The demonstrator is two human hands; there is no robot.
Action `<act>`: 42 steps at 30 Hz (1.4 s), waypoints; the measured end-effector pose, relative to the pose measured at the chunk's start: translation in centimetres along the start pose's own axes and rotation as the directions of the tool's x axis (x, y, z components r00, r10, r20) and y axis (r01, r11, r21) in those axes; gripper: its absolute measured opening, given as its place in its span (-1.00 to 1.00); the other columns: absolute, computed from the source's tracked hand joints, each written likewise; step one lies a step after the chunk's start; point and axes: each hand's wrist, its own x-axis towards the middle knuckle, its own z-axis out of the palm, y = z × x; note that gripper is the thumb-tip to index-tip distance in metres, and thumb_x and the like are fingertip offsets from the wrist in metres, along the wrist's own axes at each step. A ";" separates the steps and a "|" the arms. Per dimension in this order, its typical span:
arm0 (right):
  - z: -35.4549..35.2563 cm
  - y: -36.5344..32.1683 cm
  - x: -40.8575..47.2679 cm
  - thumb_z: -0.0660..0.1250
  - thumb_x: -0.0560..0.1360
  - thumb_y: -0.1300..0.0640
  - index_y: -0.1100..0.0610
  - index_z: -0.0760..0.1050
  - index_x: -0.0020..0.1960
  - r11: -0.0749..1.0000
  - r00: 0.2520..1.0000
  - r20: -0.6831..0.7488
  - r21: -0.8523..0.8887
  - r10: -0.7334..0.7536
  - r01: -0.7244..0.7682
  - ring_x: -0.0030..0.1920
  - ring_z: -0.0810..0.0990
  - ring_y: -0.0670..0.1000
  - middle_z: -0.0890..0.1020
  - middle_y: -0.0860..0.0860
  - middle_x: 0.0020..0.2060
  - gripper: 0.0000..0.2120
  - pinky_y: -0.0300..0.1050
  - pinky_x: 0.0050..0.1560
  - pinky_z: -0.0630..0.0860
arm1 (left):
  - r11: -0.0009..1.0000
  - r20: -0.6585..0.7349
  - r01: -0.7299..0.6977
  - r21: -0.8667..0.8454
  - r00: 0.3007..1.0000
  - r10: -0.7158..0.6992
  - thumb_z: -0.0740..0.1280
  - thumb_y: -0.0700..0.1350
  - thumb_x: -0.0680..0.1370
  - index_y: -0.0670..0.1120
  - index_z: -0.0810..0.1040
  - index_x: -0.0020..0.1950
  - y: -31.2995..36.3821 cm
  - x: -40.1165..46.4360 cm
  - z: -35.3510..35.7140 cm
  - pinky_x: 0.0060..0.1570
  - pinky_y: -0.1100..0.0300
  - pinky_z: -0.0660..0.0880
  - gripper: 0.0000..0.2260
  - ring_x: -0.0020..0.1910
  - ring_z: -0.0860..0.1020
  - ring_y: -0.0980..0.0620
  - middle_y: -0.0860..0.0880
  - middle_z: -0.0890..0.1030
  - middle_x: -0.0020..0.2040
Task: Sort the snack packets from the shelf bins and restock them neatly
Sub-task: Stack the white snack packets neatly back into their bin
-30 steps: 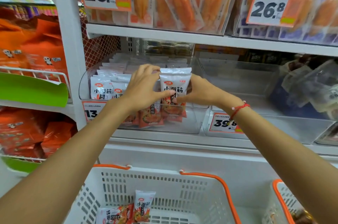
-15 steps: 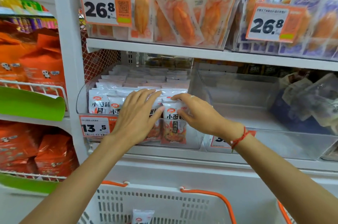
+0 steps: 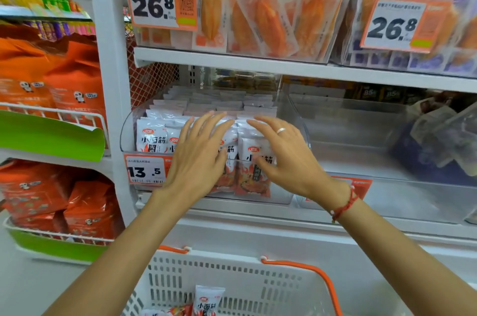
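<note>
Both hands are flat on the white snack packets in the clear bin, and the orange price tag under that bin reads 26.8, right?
Not quite. In the head view the orange price tag under that clear bin reads 13.5; 26.8 is on the shelf above. The rest holds.

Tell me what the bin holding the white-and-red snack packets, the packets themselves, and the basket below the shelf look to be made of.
Clear shelf bin: likely rigid glossy plastic; packets show through its wall.
White-and-red snack packets: apparently thin plastic film; they crinkle and shine.
White slotted basket with orange handles: moulded matte plastic, judging by its even slots.
</note>
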 end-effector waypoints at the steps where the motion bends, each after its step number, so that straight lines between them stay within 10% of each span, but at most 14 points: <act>1: -0.1 -0.6 -0.7 0.37 0.45 0.07 0.12 0.34 0.43 1.000 0.998 -0.068 0.016 -0.016 0.017 0.38 0.33 0.08 0.41 0.07 0.38 -0.42 -0.02 0.42 0.19 | 0.998 -0.079 0.046 -0.052 0.996 -0.050 0.34 -0.20 0.53 -0.04 0.46 0.36 0.3 -0.8 -0.4 0.43 -0.04 0.21 -0.61 0.42 0.29 -0.06 -0.02 0.41 0.41; 7: 4.5 -5.3 -8.3 0.39 0.50 0.07 0.11 0.54 0.17 0.976 0.990 -0.133 0.216 0.047 -0.018 0.14 0.51 0.09 0.57 0.02 0.11 -0.73 -0.05 0.06 0.48 | 0.888 -0.346 0.397 -0.233 0.820 -0.457 0.38 -0.23 0.47 -0.06 0.62 0.09 0.2 -11.9 -1.0 0.12 0.02 0.44 -0.79 0.13 0.46 -0.05 0.00 0.58 0.14; 12: 14.3 -7.5 -15.4 0.37 0.51 0.12 0.02 0.58 0.14 0.948 0.933 0.355 0.274 0.059 -0.164 0.11 0.55 0.05 0.60 -0.03 0.08 -0.79 -0.02 -0.01 0.57 | 0.687 -0.017 0.715 0.127 0.694 -0.720 0.46 -0.36 0.38 -0.12 0.48 0.34 -3.7 -23.9 2.3 0.26 -0.16 0.37 -0.45 0.31 0.39 -0.19 -0.13 0.48 0.34; 17: 23.4 -9.7 -19.6 0.50 0.25 0.34 0.12 0.58 0.13 0.974 0.888 0.458 0.179 0.042 -0.138 -0.06 0.64 0.13 0.65 0.07 0.00 -0.54 -0.02 -0.22 0.63 | 0.525 0.230 0.759 0.385 0.472 -0.851 0.55 -0.21 0.36 -0.28 0.23 0.49 -5.0 -30.0 5.2 0.40 -0.18 0.25 -0.20 0.43 0.31 -0.25 -0.25 0.35 0.45; 22: 28.1 -11.1 -22.5 0.31 0.03 0.46 0.25 0.49 0.33 0.999 0.860 0.510 -0.028 -0.023 0.043 0.27 0.54 0.19 0.52 0.20 0.31 -0.17 0.11 0.15 0.55 | 0.522 0.162 0.759 0.388 0.501 -0.850 0.55 -0.19 0.36 -0.25 0.21 0.51 -5.1 -31.3 6.2 0.46 -0.10 0.13 -0.18 0.46 0.27 -0.20 -0.21 0.33 0.47; 27: 29.2 -11.2 -22.0 0.38 -0.01 0.54 0.31 0.45 0.34 0.991 0.870 0.481 -0.125 0.107 -0.052 0.03 0.63 0.23 0.60 0.24 0.13 -0.11 0.10 0.00 0.61 | 0.529 0.135 0.785 0.323 0.515 -0.847 0.51 -0.21 0.38 -0.22 0.17 0.53 -4.9 -31.5 6.4 0.49 -0.03 -0.02 -0.19 0.50 0.19 -0.17 -0.18 0.27 0.50; 32: 29.2 -11.3 -21.6 0.52 0.15 0.44 0.23 0.54 0.11 0.946 0.846 0.425 -0.104 0.321 -0.307 -0.15 0.55 0.13 0.61 0.13 -0.12 -0.46 -0.03 -0.16 0.54 | 0.530 0.109 0.794 0.299 0.523 -0.845 0.47 -0.19 0.41 -0.19 0.16 0.54 -4.8 -31.8 6.5 0.49 0.04 -0.11 -0.22 0.51 0.15 -0.14 -0.16 0.24 0.52; 38: 26.6 -10.5 -20.7 0.32 0.54 0.14 0.13 0.53 0.09 0.936 0.746 0.647 0.144 0.156 -0.321 -0.06 0.61 0.12 0.66 0.08 -0.07 -0.86 -0.13 -0.21 0.37 | 0.529 0.158 0.796 0.295 0.506 -0.848 0.45 -0.16 0.46 -0.19 0.08 0.56 -4.5 -31.3 5.7 0.51 0.00 -0.14 -0.21 0.55 0.05 -0.13 -0.15 0.14 0.56; 42: 23.5 -10.6 -18.5 0.34 0.56 0.06 0.10 0.58 0.08 0.862 0.838 0.537 0.377 0.095 -0.339 -0.19 0.63 0.09 0.69 0.03 -0.15 -0.84 -0.10 -0.25 0.47 | 0.571 0.327 0.781 0.252 0.487 -0.810 0.46 0.06 0.46 -0.15 0.03 0.57 -4.2 -29.6 4.7 0.49 0.03 -0.28 -0.14 0.57 -0.13 -0.07 -0.13 -0.03 0.59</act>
